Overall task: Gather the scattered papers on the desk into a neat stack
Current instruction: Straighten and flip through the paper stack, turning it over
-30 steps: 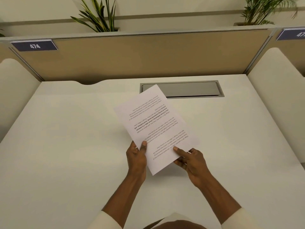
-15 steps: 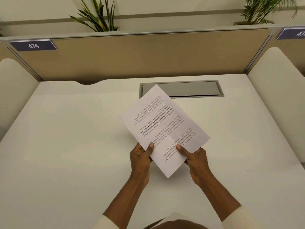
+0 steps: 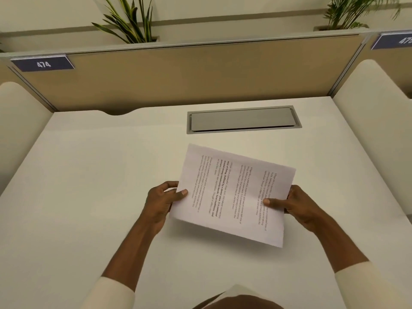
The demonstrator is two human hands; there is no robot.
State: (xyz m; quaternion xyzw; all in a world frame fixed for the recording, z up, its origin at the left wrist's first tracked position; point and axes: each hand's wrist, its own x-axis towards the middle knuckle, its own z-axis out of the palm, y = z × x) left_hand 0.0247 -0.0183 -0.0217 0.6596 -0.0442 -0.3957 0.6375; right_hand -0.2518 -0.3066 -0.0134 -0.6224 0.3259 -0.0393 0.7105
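A stack of white printed papers (image 3: 231, 195) is held sideways a little above the white desk (image 3: 89, 186), its text lines running up and down. My left hand (image 3: 162, 204) grips the stack's left short edge, thumb on top. My right hand (image 3: 296, 204) grips the right short edge, thumb pressed on the page. The stack casts a shadow on the desk below its near edge. No other loose sheets show on the desk.
A grey cable hatch (image 3: 243, 119) is set into the desk behind the papers. A tan partition (image 3: 189, 79) with a "474" label (image 3: 43, 63) closes the back. Cream side panels (image 3: 374, 121) flank the desk. Plants (image 3: 131, 21) stand behind the partition.
The papers have turned clockwise from an upright diagonal to lying sideways. My hands have shifted apart, from the near corner to the two short edges.
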